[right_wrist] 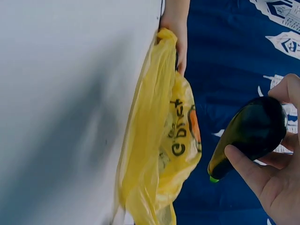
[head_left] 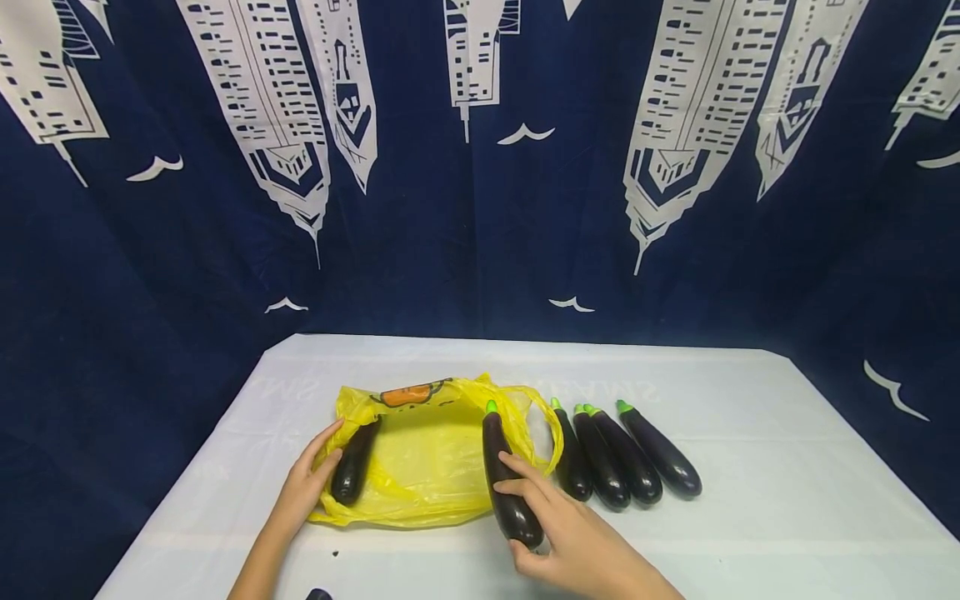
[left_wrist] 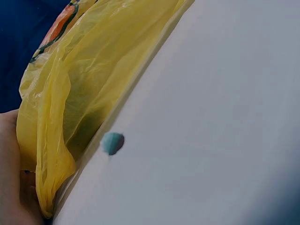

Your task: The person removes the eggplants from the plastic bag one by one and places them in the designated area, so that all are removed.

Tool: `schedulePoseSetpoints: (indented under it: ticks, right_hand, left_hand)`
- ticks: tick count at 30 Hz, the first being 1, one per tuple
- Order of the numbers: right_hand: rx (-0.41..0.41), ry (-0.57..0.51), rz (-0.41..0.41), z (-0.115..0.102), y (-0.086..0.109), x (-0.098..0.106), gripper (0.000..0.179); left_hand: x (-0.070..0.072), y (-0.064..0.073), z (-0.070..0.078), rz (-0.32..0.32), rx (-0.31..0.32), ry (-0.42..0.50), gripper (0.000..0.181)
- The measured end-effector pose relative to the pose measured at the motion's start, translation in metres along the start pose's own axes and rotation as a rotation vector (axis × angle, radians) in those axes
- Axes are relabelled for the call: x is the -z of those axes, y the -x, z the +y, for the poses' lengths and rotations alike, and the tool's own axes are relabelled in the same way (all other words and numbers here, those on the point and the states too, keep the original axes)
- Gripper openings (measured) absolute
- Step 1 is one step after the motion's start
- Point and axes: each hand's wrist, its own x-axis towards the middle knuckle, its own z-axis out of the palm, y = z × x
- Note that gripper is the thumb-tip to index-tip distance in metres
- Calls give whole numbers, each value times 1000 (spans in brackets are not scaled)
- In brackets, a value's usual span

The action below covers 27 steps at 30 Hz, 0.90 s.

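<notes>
A yellow plastic bag (head_left: 427, 462) lies on the table with its mouth spread wide. Inside, along its left side, is one eggplant (head_left: 355, 467). My left hand (head_left: 303, 483) grips the bag's left rim; the left wrist view has the hand (left_wrist: 11, 178) mostly cut off beside the bunched plastic. Another eggplant (head_left: 506, 487) is in my right hand (head_left: 562, 521), raised at the bag's right edge with its green stem end pointing away. In the right wrist view, thumb and fingers wrap the fat end of this eggplant (right_wrist: 253, 131), off the table.
Several eggplants (head_left: 607, 462) lie side by side right of the bag. A dark object (head_left: 318, 594) pokes in at the bottom edge, and a small dark speck (head_left: 335, 553) sits near it. Behind the white table (head_left: 787, 467) hangs a navy curtain (head_left: 480, 242) with white building prints.
</notes>
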Motion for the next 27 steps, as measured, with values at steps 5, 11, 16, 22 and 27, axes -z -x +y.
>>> schedulePoseSetpoints:
  ticks: [5, 11, 16, 22, 27]
  right_hand:
    - [7, 35, 61, 8, 5, 5, 51]
    - [32, 81, 116, 20, 10, 12, 52]
    - [27, 106, 158, 29, 14, 18, 49]
    - [33, 129, 239, 41, 19, 28, 46]
    - [-23, 137, 279, 52, 22, 39, 40]
  left_hand:
    - [0, 0, 0, -1, 8, 1, 48]
    - [0, 1, 1, -2, 11, 12, 48]
    - [0, 0, 1, -2, 10, 4, 48]
    - [1, 0, 2, -6, 14, 10, 47]
    - [0, 1, 1, -6, 12, 14, 47]
